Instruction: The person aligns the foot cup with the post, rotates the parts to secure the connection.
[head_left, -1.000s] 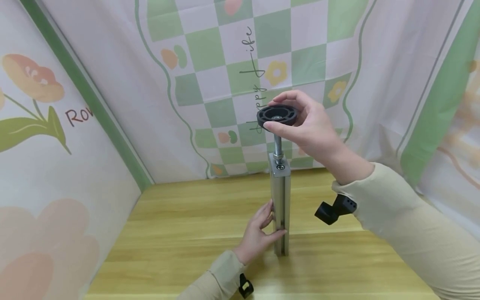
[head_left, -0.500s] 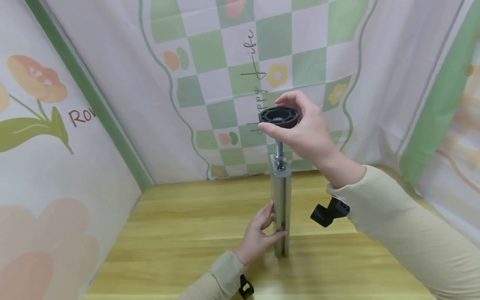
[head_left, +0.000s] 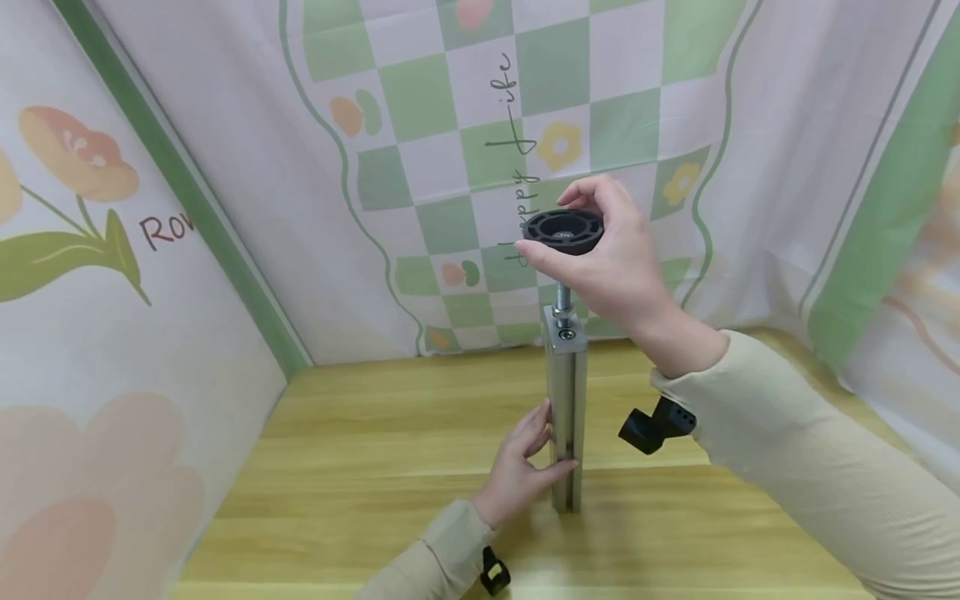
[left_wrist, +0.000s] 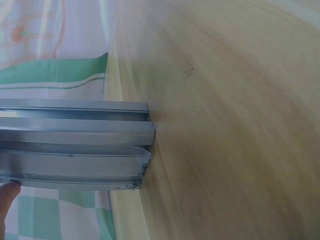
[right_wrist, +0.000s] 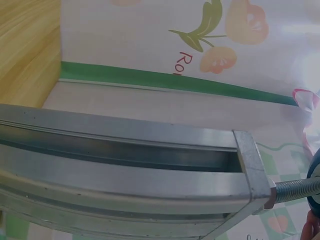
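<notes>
An aluminium profile (head_left: pixel 566 417) with grooved sides stands upright on the wooden table, its lower end meeting the tabletop in the left wrist view. A metal end plate (right_wrist: pixel 251 162) caps its top, fixed with a screw. From the plate rises a threaded rod (right_wrist: pixel 297 190) with a nut, carrying a black round levelling foot (head_left: pixel 564 225). My right hand (head_left: pixel 618 258) grips this foot by the rim, thumb at the near side and fingers behind. Low on the profile, my left hand (head_left: pixel 517 471) holds it, thumb in front; its other fingers are partly hidden behind the metal.
The wooden table (head_left: pixel 375 433) reaches back to a green-and-white checked cloth (head_left: pixel 420 100). A flower-printed cloth wall (head_left: pixel 97 333) borders it on the left. Black wrist mounts (head_left: pixel 656 427) sit at the beige sleeves.
My right hand has turned around the levelling foot, its thumb shifting left along the near rim and its fingertips to the right behind. The left hand keeps its hold; the view has shifted slightly.
</notes>
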